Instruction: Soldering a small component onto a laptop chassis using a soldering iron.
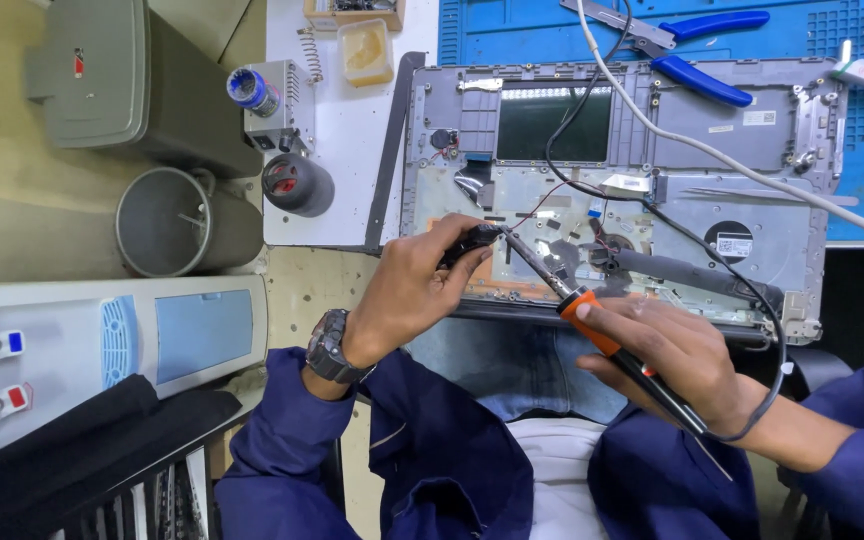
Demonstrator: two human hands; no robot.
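the opened laptop chassis lies on the bench, its internals bare. the left hand pinches a small black part in its fingers; the right hand grips the soldering iron, tip touching that part, soldering seemingly underway.

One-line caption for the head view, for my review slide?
Right hand holds a soldering iron to a small black part pinched in the left hand over an opened laptop chassis.

The iron has an orange collar and black handle; its cord is black. The pliers have blue grips on a blue mat — the laptop shell is grey. Both sleeves are navy; the watch is dark. A white cable crosses over — the bench is white.
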